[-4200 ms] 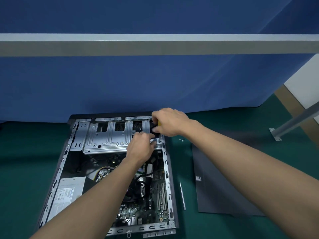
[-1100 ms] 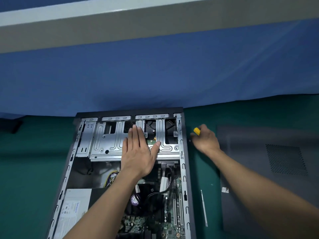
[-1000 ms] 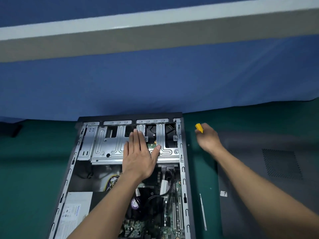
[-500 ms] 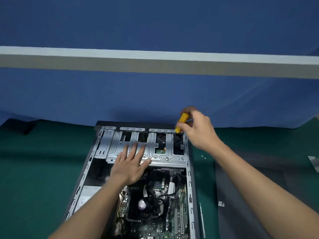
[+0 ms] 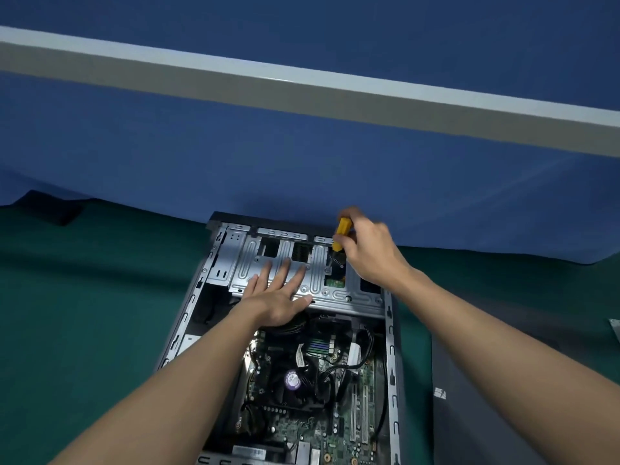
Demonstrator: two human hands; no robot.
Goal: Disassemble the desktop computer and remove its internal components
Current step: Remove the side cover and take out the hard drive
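An opened desktop computer point(image 5: 391, 347) is shown lying on its side on a green-covered table point(image 5: 84, 313), its far end set close against the table's far edge, where a blue curtain point(image 5: 302, 162) hangs down behind it. A pale beam point(image 5: 302, 85) is seen crossing the curtain higher up.

The far end of the case is filled by a silver drive cage point(image 5: 349, 298), and a left hand point(image 5: 278, 303) is laid flat on top of it, with the fingers point(image 5: 285, 268) straight, spread and gripping nothing. A yellow-handled screwdriver point(image 5: 342, 233) is gripped in the right hand point(image 5: 372, 256), whose fingers are curled round the handle. The tool is held nearly upright, with the shaft pointed down into an opening in the cage near its right side (the tip itself is too blurred to be placed). A small green board point(image 5: 335, 282) can be made out through that same opening.

Nearer the camera, the case is seen to contain a green motherboard point(image 5: 302, 427), which covers its floor. A black cooler fan point(image 5: 292, 380) with a purple centre label is mounted on the board, black cables point(image 5: 339, 367) are looped beside the fan, and two white expansion slots point(image 5: 358, 417) are lined up along the case's right wall.

A dark grey side panel point(image 5: 469, 414) is laid flat on the table beside the case, toward the table's right edge.
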